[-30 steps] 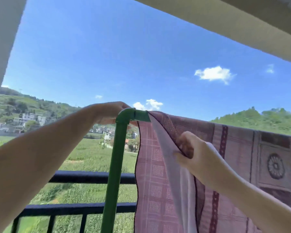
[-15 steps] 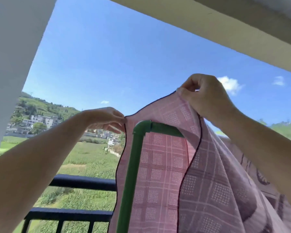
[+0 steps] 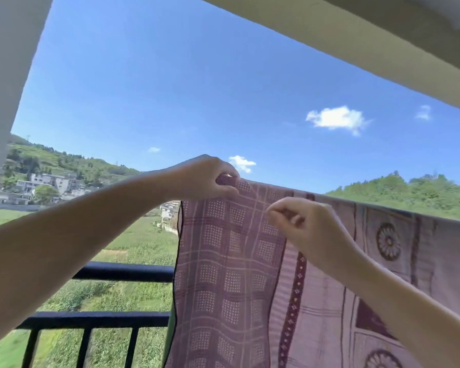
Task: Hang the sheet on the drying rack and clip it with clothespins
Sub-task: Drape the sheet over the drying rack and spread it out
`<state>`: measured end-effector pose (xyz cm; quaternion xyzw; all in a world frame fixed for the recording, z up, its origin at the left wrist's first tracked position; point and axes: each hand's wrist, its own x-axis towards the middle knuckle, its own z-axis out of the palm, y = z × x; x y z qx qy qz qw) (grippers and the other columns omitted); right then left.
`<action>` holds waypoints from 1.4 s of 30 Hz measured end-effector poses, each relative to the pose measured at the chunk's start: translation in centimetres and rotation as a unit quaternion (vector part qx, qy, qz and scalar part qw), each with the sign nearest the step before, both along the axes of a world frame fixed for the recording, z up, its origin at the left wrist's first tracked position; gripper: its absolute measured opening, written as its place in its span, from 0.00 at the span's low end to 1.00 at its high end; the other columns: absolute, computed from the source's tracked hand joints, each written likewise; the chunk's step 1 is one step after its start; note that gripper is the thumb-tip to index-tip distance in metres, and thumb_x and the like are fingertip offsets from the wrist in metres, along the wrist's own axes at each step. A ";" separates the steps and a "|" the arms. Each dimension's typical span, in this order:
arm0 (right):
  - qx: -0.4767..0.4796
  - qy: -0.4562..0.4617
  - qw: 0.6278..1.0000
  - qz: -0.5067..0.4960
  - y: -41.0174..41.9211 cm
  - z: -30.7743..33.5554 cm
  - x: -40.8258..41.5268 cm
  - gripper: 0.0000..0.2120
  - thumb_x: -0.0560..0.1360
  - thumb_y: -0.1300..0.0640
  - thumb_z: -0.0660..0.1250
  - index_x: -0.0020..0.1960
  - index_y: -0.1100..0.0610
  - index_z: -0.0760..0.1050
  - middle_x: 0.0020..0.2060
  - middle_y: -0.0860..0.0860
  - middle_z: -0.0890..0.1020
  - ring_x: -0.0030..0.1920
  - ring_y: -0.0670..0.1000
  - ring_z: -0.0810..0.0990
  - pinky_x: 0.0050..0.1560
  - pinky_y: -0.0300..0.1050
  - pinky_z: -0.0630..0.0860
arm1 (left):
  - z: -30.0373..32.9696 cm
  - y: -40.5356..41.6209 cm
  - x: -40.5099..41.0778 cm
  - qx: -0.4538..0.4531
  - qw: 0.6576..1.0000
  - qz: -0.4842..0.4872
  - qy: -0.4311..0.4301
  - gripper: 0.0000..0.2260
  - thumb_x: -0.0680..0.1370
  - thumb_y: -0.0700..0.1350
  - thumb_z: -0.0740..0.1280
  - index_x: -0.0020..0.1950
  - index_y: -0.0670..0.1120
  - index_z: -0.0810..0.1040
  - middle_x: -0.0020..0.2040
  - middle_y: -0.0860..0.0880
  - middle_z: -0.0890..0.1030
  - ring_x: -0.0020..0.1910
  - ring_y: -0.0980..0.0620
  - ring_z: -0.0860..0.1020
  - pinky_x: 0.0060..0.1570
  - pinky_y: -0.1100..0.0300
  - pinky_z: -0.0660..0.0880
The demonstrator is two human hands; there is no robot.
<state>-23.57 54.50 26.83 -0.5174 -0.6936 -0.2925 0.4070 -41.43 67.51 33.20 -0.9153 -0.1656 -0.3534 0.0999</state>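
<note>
A pink and maroon patterned sheet (image 3: 234, 274) hangs over the top bar of the drying rack, which it covers completely; only a sliver of the green rack post (image 3: 171, 328) shows at the sheet's left edge. My left hand (image 3: 210, 179) pinches the sheet's top left corner at the bar. My right hand (image 3: 306, 224) is just to the right and lower, fingers pinched on the front of the cloth. No clothespin is visible.
A black balcony railing (image 3: 122, 272) runs behind and below the sheet. A white wall (image 3: 6, 75) stands at the left and a ceiling beam (image 3: 356, 41) overhead. Fields, houses and hills lie beyond.
The lifted corner of the sheet has been pulled left and laid down over the rack's corner, hiding the green bar. My right hand came down from above the bar to the sheet's front.
</note>
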 end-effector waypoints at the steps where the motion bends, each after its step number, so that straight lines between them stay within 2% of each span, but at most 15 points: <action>1: 0.033 0.011 0.999 -0.032 -0.4 0.7 2.2 0.09 0.75 0.56 0.65 0.54 0.52 0.79 0.43 0.39 0.80 0.44 0.38 0.78 0.51 0.33 0.74 | -0.2 0.2 0.3 0.025 0.999 0.013 -0.023 0.12 0.76 0.50 0.66 0.56 0.47 0.78 0.45 0.52 0.82 0.40 0.61 0.78 0.43 0.69 0.74; 4: 0.009 0.007 0.990 -0.143 -0.2 1.8 8.4 0.18 0.77 0.52 0.61 0.66 0.55 0.70 0.61 0.50 0.77 0.64 0.50 0.72 0.65 0.46 0.65 | -0.6 1.0 0.9 0.041 0.996 -0.005 -0.078 0.12 0.76 0.50 0.66 0.54 0.47 0.81 0.48 0.50 0.84 0.44 0.55 0.78 0.44 0.64 0.72; 7: -0.051 0.004 0.989 -0.136 0.8 1.8 12.1 0.22 0.78 0.44 0.53 0.68 0.54 0.67 0.64 0.51 0.74 0.65 0.51 0.69 0.69 0.52 0.63 | -0.9 1.5 1.4 0.088 0.992 -0.011 -0.087 0.14 0.77 0.55 0.62 0.54 0.48 0.81 0.49 0.50 0.84 0.45 0.53 0.79 0.46 0.60 0.73; 9: -0.056 -0.011 0.987 -0.153 1.7 2.2 13.0 0.20 0.79 0.43 0.49 0.66 0.49 0.67 0.59 0.49 0.75 0.62 0.50 0.69 0.68 0.53 0.60 | -1.2 1.5 1.2 0.121 0.988 0.006 -0.092 0.23 0.73 0.66 0.56 0.51 0.51 0.79 0.45 0.51 0.84 0.42 0.51 0.79 0.44 0.55 0.75; 11: -0.060 -0.026 0.982 -0.175 2.3 2.9 13.0 0.17 0.80 0.44 0.45 0.56 0.48 0.70 0.45 0.45 0.75 0.54 0.52 0.72 0.64 0.54 0.63 | -1.2 1.6 1.0 0.117 0.988 0.052 -0.090 0.32 0.67 0.75 0.50 0.48 0.52 0.78 0.39 0.52 0.82 0.38 0.52 0.78 0.39 0.55 0.75; 14: -0.085 -0.005 0.979 -0.183 2.9 4.5 12.5 0.26 0.80 0.43 0.43 0.46 0.57 0.75 0.33 0.46 0.74 0.45 0.55 0.76 0.55 0.51 0.70 | -1.1 1.4 0.7 0.099 0.987 0.109 -0.059 0.31 0.67 0.75 0.52 0.46 0.51 0.76 0.35 0.52 0.80 0.35 0.51 0.77 0.38 0.53 0.74; 17: -0.208 0.018 0.953 -0.220 3.6 7.3 12.5 0.24 0.81 0.47 0.44 0.50 0.61 0.75 0.53 0.59 0.78 0.60 0.60 0.73 0.59 0.50 0.66 | -1.2 0.7 0.6 0.100 0.984 0.141 -0.049 0.34 0.65 0.76 0.46 0.44 0.48 0.75 0.32 0.51 0.77 0.32 0.51 0.75 0.36 0.54 0.72; 20: -0.358 0.040 0.918 -0.166 3.9 9.4 13.2 0.15 0.79 0.50 0.48 0.50 0.50 0.73 0.60 0.52 0.74 0.62 0.56 0.72 0.65 0.54 0.65 | -1.8 0.2 0.8 0.083 0.979 0.171 -0.077 0.35 0.68 0.73 0.41 0.38 0.45 0.72 0.29 0.47 0.74 0.30 0.47 0.73 0.37 0.52 0.72; 23: -0.331 0.065 0.931 -0.140 4.4 9.3 14.6 0.22 0.78 0.44 0.48 0.62 0.54 0.71 0.67 0.55 0.71 0.65 0.55 0.70 0.68 0.55 0.63 | -2.9 -0.1 1.3 0.012 0.968 0.160 -0.191 0.33 0.76 0.66 0.48 0.37 0.37 0.72 0.31 0.38 0.75 0.31 0.42 0.74 0.37 0.50 0.71; 25: -0.210 0.017 0.967 -0.145 4.2 7.6 14.9 0.27 0.79 0.42 0.44 0.61 0.58 0.72 0.55 0.56 0.79 0.58 0.56 0.75 0.62 0.53 0.68 | -3.8 -0.2 0.8 -0.133 0.940 0.101 -0.297 0.27 0.78 0.60 0.54 0.40 0.36 0.74 0.33 0.40 0.74 0.34 0.45 0.72 0.37 0.54 0.69; 27: -0.071 -0.077 0.987 -0.123 3.5 5.2 15.1 0.28 0.79 0.42 0.41 0.58 0.56 0.73 0.41 0.53 0.80 0.47 0.55 0.78 0.56 0.52 0.72 | -4.8 -0.5 0.0 -0.323 0.872 -0.012 -0.366 0.23 0.74 0.58 0.61 0.46 0.37 0.77 0.36 0.43 0.77 0.38 0.46 0.76 0.41 0.56 0.75; 31: 0.000 -0.125 0.990 -0.059 3.4 2.8 14.3 0.22 0.79 0.43 0.51 0.65 0.53 0.68 0.61 0.52 0.77 0.62 0.54 0.73 0.69 0.61 0.58 | -6.4 -1.7 0.4 -0.500 0.726 -0.139 -0.452 0.13 0.73 0.55 0.63 0.42 0.48 0.82 0.35 0.50 0.82 0.34 0.51 0.82 0.32 0.58 0.81; 36: 0.015 0.006 0.998 0.068 4.7 3.8 10.5 0.11 0.74 0.48 0.65 0.51 0.51 0.80 0.47 0.48 0.84 0.49 0.51 0.79 0.59 0.56 0.71 | -5.0 -2.7 0.9 -0.485 0.657 -0.100 -0.569 0.14 0.76 0.48 0.67 0.32 0.46 0.81 0.31 0.50 0.81 0.35 0.49 0.80 0.31 0.58 0.77; 39: -0.032 0.096 0.988 0.115 4.7 5.4 9.0 0.10 0.73 0.51 0.68 0.47 0.57 0.83 0.43 0.50 0.84 0.45 0.48 0.78 0.49 0.43 0.72 | -2.8 -2.9 -0.4 -0.411 0.668 -0.051 -0.618 0.10 0.74 0.44 0.69 0.33 0.44 0.78 0.36 0.49 0.79 0.37 0.50 0.77 0.33 0.59 0.73; 42: -0.039 0.102 0.992 0.071 5.8 8.0 7.3 0.10 0.74 0.52 0.67 0.43 0.59 0.82 0.40 0.51 0.83 0.44 0.52 0.79 0.47 0.47 0.75 | -0.9 -2.9 -1.8 -0.358 0.688 -0.031 -0.630 0.10 0.74 0.46 0.69 0.34 0.45 0.77 0.37 0.48 0.79 0.39 0.47 0.79 0.44 0.53 0.77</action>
